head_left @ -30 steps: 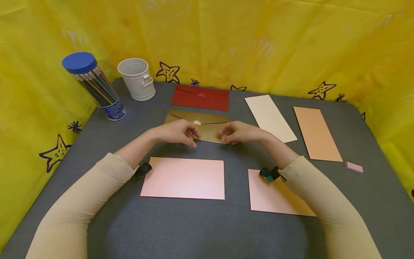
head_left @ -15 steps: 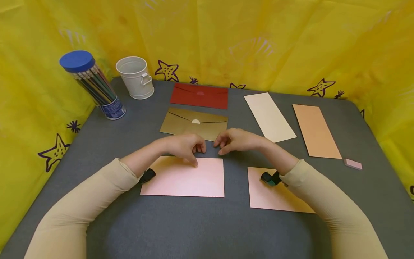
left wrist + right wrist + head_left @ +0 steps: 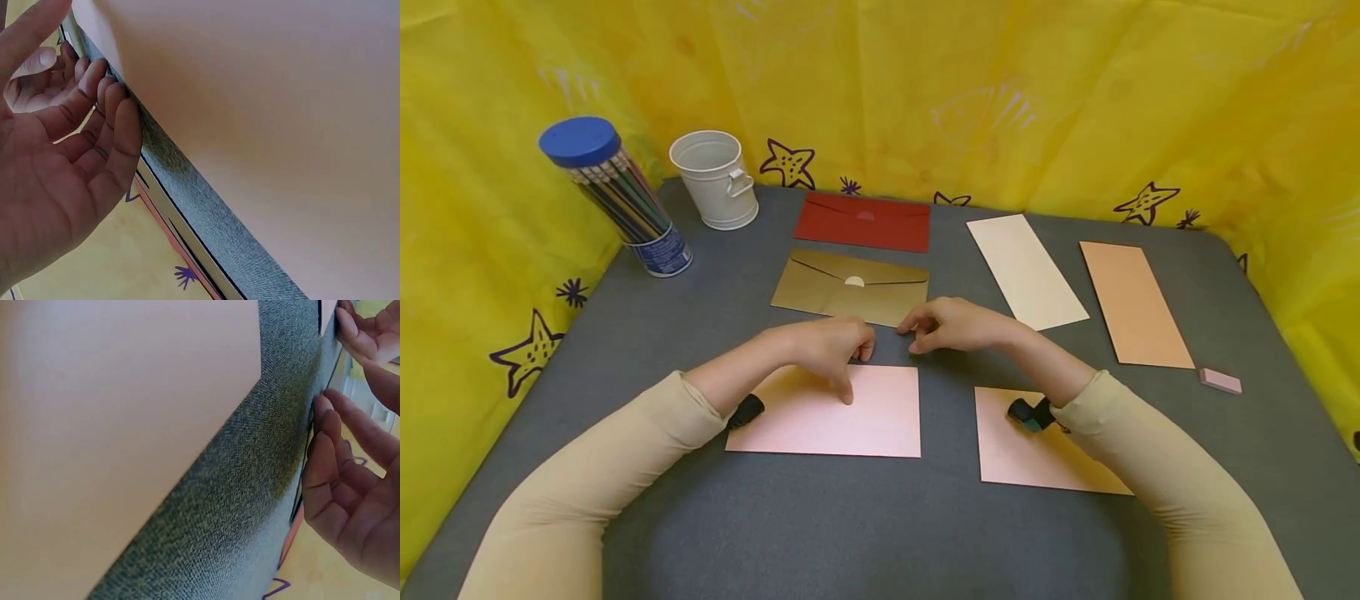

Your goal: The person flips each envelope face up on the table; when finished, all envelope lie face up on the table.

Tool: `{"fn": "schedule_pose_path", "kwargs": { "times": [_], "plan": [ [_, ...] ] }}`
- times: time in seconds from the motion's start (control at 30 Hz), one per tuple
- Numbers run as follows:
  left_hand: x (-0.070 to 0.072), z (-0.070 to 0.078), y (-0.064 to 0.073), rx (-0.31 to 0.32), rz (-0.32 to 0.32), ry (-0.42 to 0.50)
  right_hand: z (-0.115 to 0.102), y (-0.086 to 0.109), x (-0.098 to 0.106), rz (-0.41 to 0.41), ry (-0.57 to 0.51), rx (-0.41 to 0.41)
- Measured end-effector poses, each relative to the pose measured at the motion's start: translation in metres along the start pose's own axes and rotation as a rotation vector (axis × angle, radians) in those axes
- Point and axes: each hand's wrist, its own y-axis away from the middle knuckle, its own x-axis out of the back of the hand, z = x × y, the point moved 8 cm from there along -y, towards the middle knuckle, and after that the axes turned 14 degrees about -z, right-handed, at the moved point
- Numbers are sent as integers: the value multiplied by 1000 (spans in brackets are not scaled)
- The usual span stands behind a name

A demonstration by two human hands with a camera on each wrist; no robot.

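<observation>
My left hand (image 3: pixel 831 346) is over the far edge of a plain pink paper rectangle (image 3: pixel 880 421), thumb pointing down over it; whether the thumb touches it I cannot tell. Its fingers are loosely bent with nothing in them in the left wrist view. My right hand (image 3: pixel 958 325) hovers by the near right corner of a gold envelope (image 3: pixel 827 287), fingers bent and holding nothing. That envelope lies flat with a pale round seal on its flap. Behind it lies a red envelope (image 3: pixel 865 225). A second pink rectangle (image 3: pixel 1022 454) is partly hidden under my right forearm.
A blue-lidded tub of pencils (image 3: pixel 625 200) and a white metal bucket (image 3: pixel 715 179) stand at the back left. To the right lie a cream rectangle (image 3: pixel 1026 271), a peach rectangle (image 3: pixel 1135 304) and a small pink eraser (image 3: pixel 1221 381). A yellow curtain (image 3: pixel 880 92) surrounds the table.
Both hands have come away from the gold envelope towards me, the left one to above the pink rectangle. The envelope now lies in full view.
</observation>
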Motion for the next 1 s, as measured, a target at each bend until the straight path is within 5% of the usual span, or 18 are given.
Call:
{"fn": "schedule_pose_path", "kwargs": {
  "times": [0.37,0.73,1.0],
  "plan": [
    [-1,1,1,63,21,-71,1,3,-1,14,-1,-3],
    [7,2,-1,6,37,-22,-13,1,-20,-131,12,89],
    [32,-6,12,-66,151,149,0,13,-20,-202,-374,98]
  ]
}}
